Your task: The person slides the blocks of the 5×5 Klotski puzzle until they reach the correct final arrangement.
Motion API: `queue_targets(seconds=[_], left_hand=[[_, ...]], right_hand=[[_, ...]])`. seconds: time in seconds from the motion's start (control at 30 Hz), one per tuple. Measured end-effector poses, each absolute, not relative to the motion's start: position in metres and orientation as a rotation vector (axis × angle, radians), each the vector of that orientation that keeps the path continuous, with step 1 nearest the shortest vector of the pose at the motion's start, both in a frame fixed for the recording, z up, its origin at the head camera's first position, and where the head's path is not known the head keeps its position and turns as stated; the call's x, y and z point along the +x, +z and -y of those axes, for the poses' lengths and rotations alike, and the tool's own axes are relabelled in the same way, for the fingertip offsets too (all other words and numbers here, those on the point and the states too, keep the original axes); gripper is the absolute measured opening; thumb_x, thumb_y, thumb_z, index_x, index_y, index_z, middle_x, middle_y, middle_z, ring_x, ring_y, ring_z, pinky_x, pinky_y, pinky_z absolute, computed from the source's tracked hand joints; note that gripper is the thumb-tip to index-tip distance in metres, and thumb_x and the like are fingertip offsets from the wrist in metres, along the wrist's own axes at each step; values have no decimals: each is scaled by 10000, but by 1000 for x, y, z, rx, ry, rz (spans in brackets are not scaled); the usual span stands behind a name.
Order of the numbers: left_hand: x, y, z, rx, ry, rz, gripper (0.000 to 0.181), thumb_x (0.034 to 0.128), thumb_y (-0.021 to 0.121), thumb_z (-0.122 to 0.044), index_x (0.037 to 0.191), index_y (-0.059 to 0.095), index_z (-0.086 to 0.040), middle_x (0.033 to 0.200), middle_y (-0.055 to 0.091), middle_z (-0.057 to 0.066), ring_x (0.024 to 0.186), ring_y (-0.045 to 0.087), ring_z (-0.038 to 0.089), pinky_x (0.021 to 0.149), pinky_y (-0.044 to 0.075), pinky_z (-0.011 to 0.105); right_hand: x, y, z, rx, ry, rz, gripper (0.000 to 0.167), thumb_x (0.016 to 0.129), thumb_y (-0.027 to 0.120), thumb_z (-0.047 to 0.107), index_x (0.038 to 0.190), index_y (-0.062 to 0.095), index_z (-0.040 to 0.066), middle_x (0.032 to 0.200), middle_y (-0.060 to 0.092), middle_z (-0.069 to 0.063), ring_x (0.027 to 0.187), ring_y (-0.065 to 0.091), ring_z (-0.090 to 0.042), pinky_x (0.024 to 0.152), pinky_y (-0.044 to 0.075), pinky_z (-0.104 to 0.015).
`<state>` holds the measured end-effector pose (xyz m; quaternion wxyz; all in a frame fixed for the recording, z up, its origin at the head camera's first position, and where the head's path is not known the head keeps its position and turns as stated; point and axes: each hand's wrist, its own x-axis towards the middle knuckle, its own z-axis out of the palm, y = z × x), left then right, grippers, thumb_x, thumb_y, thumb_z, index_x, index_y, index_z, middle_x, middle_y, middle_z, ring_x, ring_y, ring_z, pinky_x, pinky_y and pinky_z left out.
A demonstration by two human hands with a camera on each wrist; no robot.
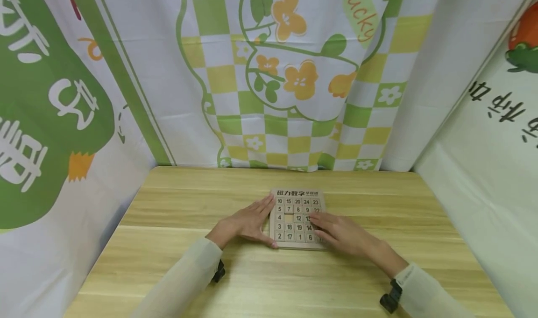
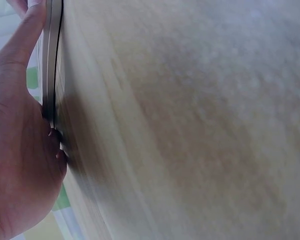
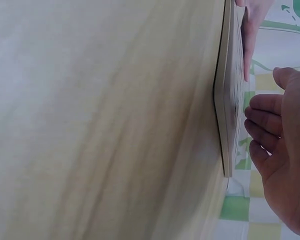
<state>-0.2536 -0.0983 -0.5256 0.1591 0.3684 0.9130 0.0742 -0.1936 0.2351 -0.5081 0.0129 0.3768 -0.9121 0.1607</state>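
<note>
A wooden number sliding puzzle (image 1: 288, 218) lies flat on the table, its numbered square tiles in rows with one gap left of the tile 12. My left hand (image 1: 250, 222) rests along its left side, fingers at the upper edge and thumb at the lower left corner. Over the right-hand tiles lies my right hand (image 1: 342, 234), its fingers hiding some numbers. In the right wrist view the relaxed fingers of the right hand (image 3: 290, 140) are just above the board (image 3: 225, 100). The left wrist view shows the left hand (image 2: 20, 150) against the board's side (image 2: 51, 60).
The light wood-grain table (image 1: 269, 280) extends around the puzzle on all sides. A printed curtain (image 1: 294, 140) hangs behind its far edge, with white printed cloths at left and right. Dark wrist cameras (image 1: 391, 298) are worn on both wrists.
</note>
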Motion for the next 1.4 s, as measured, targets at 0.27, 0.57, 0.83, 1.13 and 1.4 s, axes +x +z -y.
queue_targets(seconds=[0.27, 0.57, 0.83, 1.13, 1.4], left_hand=[[-254, -526, 98, 1038, 210, -2607, 1388, 813, 680, -841, 1695, -51, -57, 1773, -123, 119, 1647, -8, 270, 1339, 75, 407], [-255, -528, 97, 1050, 221, -2609, 1391, 813, 681, -841, 1694, -46, -48, 1775, -111, 134, 1648, -5, 276, 1339, 77, 409], [-254, -527, 98, 1039, 212, -2606, 1386, 812, 681, -841, 1697, -43, -57, 1778, -108, 124, 1648, -12, 264, 1339, 71, 402], [-253, -526, 99, 1033, 217, -2609, 1391, 808, 684, -843, 1696, -42, -56, 1778, -104, 116, 1648, -9, 258, 1339, 73, 397], [-254, -529, 98, 1041, 206, -2618, 1379, 817, 678, -840, 1697, -31, -50, 1780, -85, 129, 1649, 8, 266, 1340, 84, 400]], right_hand=[[-189, -511, -237, 1188, 497, 2828, 466, 1100, 589, 273, 1484, 594, 10, 1559, 558, -161, 1416, 558, -363, 1166, 464, -553], [-188, -512, -236, 1222, 506, 2808, 446, 1093, 600, 255, 1458, 616, 0, 1547, 567, -178, 1413, 557, -382, 1167, 455, -576], [-189, -514, -234, 1219, 518, 2825, 458, 1107, 575, 276, 1469, 604, -1, 1555, 556, -183, 1432, 536, -389, 1183, 435, -581], [-191, -512, -218, 1214, 583, 2870, 467, 1118, 548, 303, 1498, 587, 34, 1586, 530, -157, 1469, 492, -390, 1211, 397, -579], [-192, -517, -209, 1202, 587, 2887, 500, 1132, 507, 347, 1523, 560, 40, 1613, 503, -132, 1481, 479, -381, 1225, 380, -569]])
